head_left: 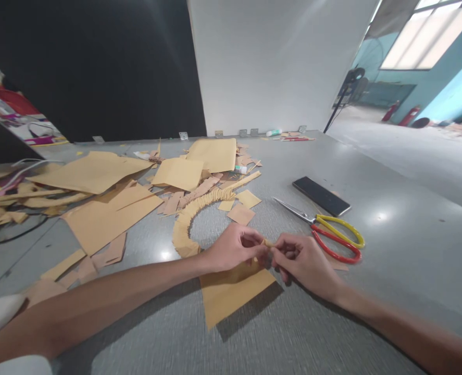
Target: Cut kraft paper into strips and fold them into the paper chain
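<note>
Between the fingertips of both hands is a small folded piece of brown paper (269, 243). My left hand (236, 247) pinches it from the left, and my right hand (303, 260) from the right; the fingers cover most of it. Beneath my left hand lies a larger sheet of brown paper (234, 294), partly hidden. A curved strip of pleated brown paper (187, 221) arcs behind my left wrist. Scissors (328, 229) with one yellow and one red handle lie open just beyond my right hand. Small paper squares (241, 214) rest behind my left hand.
A black phone (321, 196) lies beyond the scissors. Brown paper sheets (211, 154) and many scraps cover the table's (390, 250) left and back. A glue stick (273, 133) and pencils (298, 139) lie by the upright white panel (277, 62). A black panel (117, 67) stands beside it.
</note>
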Tool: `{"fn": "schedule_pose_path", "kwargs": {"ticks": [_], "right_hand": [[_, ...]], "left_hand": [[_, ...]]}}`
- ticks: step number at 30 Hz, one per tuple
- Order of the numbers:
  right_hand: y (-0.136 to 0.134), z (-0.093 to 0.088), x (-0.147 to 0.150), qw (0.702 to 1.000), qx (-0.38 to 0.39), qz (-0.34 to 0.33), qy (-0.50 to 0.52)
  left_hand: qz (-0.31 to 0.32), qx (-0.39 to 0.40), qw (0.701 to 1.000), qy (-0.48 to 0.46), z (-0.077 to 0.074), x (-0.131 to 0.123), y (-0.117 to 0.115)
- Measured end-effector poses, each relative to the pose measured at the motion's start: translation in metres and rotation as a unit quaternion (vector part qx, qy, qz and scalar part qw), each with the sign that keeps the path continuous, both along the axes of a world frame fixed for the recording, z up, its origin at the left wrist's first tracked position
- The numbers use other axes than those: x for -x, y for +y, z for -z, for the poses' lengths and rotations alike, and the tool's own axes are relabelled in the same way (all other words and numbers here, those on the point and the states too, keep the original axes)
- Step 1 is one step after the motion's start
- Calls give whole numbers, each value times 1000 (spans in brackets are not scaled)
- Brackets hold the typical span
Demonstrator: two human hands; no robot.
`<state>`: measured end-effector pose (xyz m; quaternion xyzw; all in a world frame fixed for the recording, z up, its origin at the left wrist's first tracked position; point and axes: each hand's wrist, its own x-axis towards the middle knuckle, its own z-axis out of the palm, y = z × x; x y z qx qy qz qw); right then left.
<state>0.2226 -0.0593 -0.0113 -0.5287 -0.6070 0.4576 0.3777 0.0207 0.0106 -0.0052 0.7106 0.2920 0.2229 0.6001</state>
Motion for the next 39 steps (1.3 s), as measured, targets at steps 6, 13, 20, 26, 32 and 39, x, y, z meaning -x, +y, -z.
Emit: {"fn": "schedule_pose_path", "kwargs": {"ticks": [6, 13, 20, 26, 32, 39], "right_hand": [[-2, -9, 1, 996, -60, -5, -71], [-4, -10, 4, 981, -132, -8, -141], [-5, -8, 4, 987, -129, -5, -97], [-3, -7, 3, 993, -90, -16, -76], [-1, -7, 3, 984, -124, -32, -127], [-1, -2, 0, 996, -67, -3, -63]], "left_hand": [[19, -11, 1000, -14, 1, 1, -1], [57, -14, 998, -13, 5, 0, -1], [82, -22, 996, 32, 0, -1, 1], [87, -39, 995, 30, 1, -2, 0], [81, -79, 993, 45, 2, -1, -3], [77, -25, 996, 25, -3, -1, -4]]}}
